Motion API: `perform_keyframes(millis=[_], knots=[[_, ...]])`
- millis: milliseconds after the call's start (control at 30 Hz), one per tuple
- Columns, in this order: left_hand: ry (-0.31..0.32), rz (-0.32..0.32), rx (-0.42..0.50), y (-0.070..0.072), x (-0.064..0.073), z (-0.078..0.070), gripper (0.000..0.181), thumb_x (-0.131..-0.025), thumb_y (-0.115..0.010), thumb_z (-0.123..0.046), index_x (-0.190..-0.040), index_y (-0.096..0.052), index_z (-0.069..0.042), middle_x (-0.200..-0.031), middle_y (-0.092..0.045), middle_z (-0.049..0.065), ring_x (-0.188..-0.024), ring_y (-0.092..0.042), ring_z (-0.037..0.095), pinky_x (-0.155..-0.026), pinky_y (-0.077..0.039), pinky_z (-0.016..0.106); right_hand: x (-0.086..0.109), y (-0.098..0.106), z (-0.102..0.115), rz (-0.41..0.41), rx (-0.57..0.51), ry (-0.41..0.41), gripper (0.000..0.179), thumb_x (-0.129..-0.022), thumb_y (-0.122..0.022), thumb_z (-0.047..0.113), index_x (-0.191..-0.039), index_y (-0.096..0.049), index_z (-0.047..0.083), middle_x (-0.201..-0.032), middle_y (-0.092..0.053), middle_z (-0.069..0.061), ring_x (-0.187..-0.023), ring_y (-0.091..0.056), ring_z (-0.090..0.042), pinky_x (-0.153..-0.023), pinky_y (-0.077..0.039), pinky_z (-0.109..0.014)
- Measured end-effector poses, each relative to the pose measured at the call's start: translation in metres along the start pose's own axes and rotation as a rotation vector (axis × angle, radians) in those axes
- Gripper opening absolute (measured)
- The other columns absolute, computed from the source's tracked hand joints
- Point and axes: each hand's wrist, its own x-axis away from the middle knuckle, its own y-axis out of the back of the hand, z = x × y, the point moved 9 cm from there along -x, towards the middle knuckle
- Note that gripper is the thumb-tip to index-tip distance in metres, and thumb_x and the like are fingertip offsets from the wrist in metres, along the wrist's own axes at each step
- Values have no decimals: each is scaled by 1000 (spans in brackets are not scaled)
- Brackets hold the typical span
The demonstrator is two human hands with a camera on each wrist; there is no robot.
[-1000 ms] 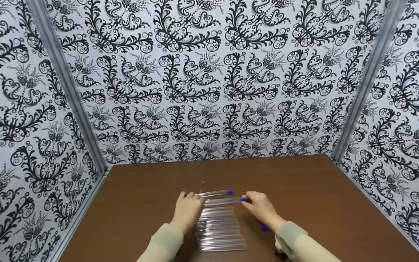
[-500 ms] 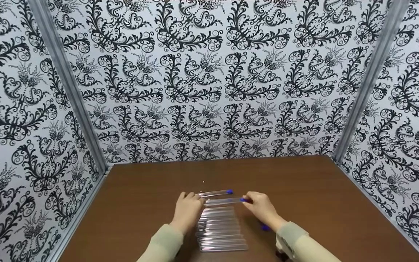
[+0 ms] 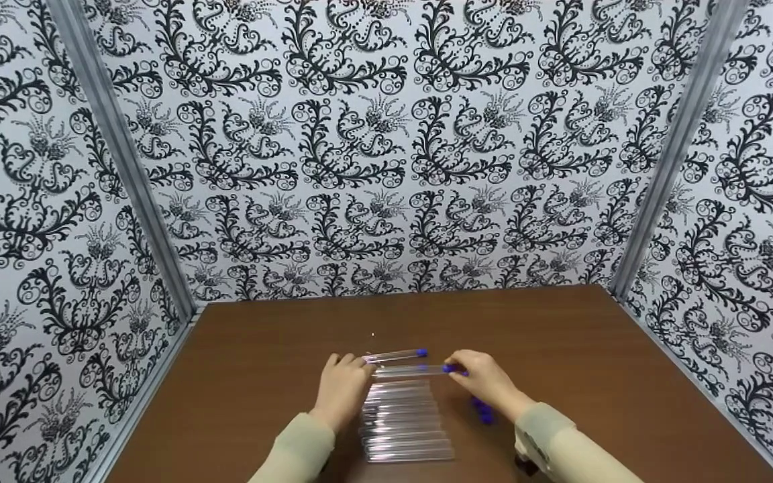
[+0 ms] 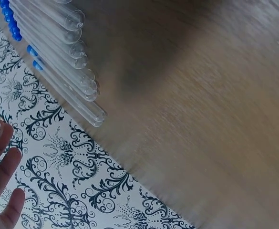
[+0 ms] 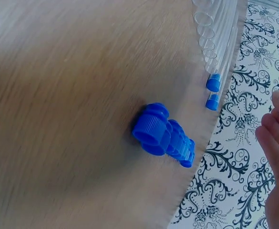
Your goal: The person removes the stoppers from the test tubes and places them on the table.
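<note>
My left hand (image 3: 343, 390) pinches the rounded end of a clear test tube (image 3: 403, 371), held level above the table. At its other end my right hand (image 3: 484, 379) grips a blue cap (image 3: 447, 368) at the tube's mouth; part of the cap is hidden by fingers. Two capped tubes (image 4: 67, 93) lie behind the row of uncapped test tubes (image 3: 403, 422), their blue ends towards the right. The uncapped tubes lie side by side, open mouths facing right. Below my right forearm sits a cluster of loose blue caps (image 5: 163, 133).
The brown wooden table (image 3: 279, 335) is enclosed by walls covered in black-and-white patterned cloth (image 3: 373, 147). Grey metal posts (image 3: 672, 147) stand at the back corners. A dark object (image 3: 526, 464) shows under my right sleeve.
Both hands stay at the tube. The right forearm has shifted slightly to the right, and more of the loose blue caps show beside it. The blue cap shows more clearly between the right fingers.
</note>
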Motion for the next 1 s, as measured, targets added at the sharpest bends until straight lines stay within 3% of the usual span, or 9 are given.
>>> perform_keyframes(millis=[233, 667, 1000], knots=[[13, -41, -3, 1, 2, 3, 25, -74, -79, -21, -98, -72, -18, -88, -71, -3, -80, -63, 20, -72, -47, 41, -1, -1, 1, 5, -1, 9, 17, -78, -75, 0, -93, -68, 6, -89, -68, -3, -77, -66, -16, -68, -54, -28], [8, -114, -22, 11, -4, 2, 15, -76, -76, -19, -89, -69, -18, -87, -67, -5, -78, -62, 18, -69, -46, 37, -4, -1, -5, -22, 26, 31, 19, -77, -74, 0, -95, -71, 1, -91, -70, -7, -80, -67, -22, -72, -55, -35], [24, -95, -17, 2, -3, 6, 17, -75, -78, -19, -89, -69, -18, -88, -67, -5, -80, -62, 18, -70, -47, 37, -5, 3, -19, -25, 53, -67, 14, -82, -74, 7, -95, -72, 3, -91, -70, -5, -82, -67, -22, -74, -54, -37]])
